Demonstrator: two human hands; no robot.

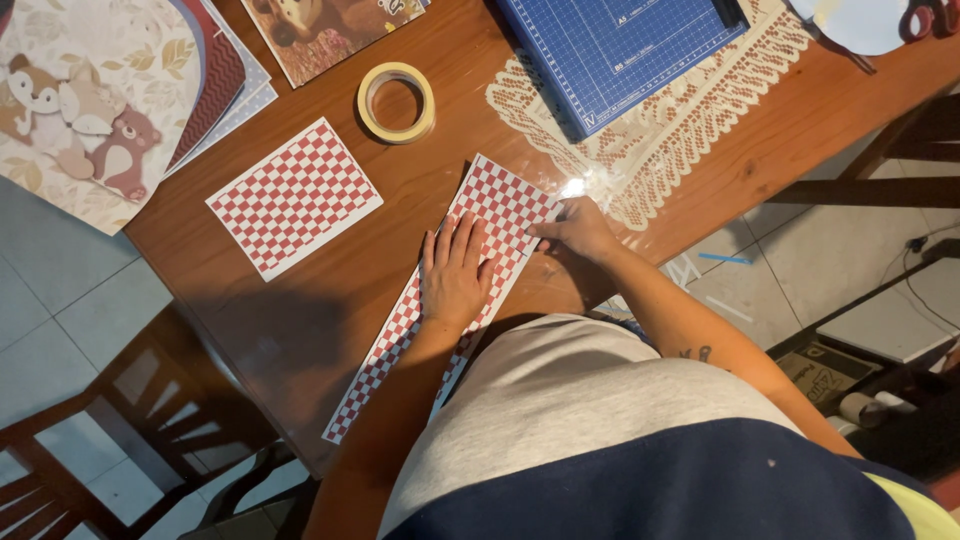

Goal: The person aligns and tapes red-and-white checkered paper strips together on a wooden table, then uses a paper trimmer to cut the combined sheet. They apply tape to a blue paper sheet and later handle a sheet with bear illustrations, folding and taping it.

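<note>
A long strip of red-and-white checked paper (500, 205) lies slanted on the wooden table (330, 300). My left hand (455, 275) rests flat on its middle, fingers together and stretched out. At the strip's right edge my right hand (578, 228) touches the paper with its fingertips. A second, smaller checked sheet (294, 197) lies apart to the left.
A roll of tape (396, 101) sits above the strip. A blue cutting mat (620, 50) lies on a lace doily (690, 130) at the top. Printed papers with animal figures (90, 110) cover the top left. A wooden chair (110, 440) stands at lower left.
</note>
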